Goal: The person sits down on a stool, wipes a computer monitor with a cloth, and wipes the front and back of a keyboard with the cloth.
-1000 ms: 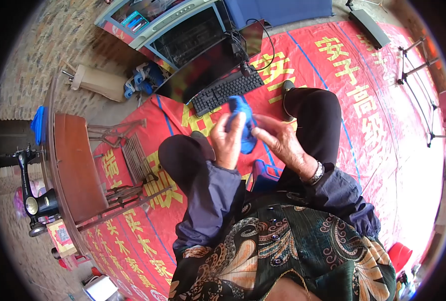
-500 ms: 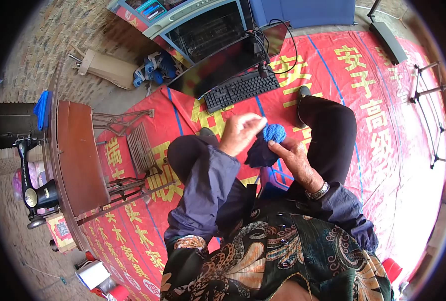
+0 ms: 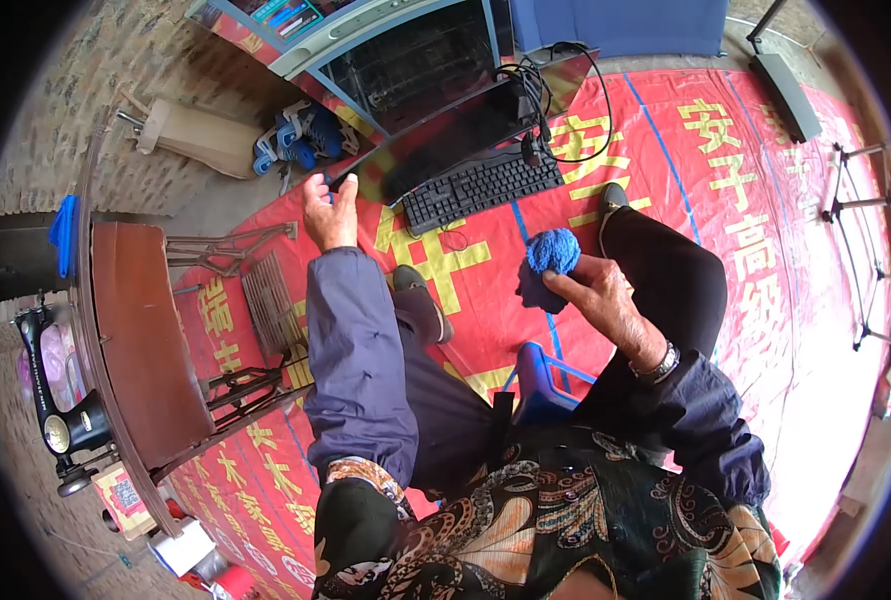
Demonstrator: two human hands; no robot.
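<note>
My right hand [image 3: 605, 305] grips a small rounded blue knitted piece [image 3: 552, 251] between thumb and fingers, above the red floor sheet. A darker navy part [image 3: 537, 290] hangs below its bright blue textured top. Away to the left, my left hand [image 3: 330, 212] is raised at the end of its outstretched arm, near the lower left corner of a dark screen. Its fingers are curled, and a speck of blue shows between them. Whatever they pinch is too small to make out, and no thread is visible between the hands.
A black keyboard [image 3: 482, 190] lies ahead, beside the dark screen [image 3: 445, 140] and tangled cables [image 3: 531, 95]. On the left stand a brown wooden table [image 3: 150, 330] and a black sewing machine [image 3: 65, 420]. A blue stool [image 3: 540, 385] is between my legs. Metal racks [image 3: 855, 205] stand right.
My left hand has moved from beside the knitted piece far up and left. My right hand still holds the piece, now slightly farther right and turned a little.
</note>
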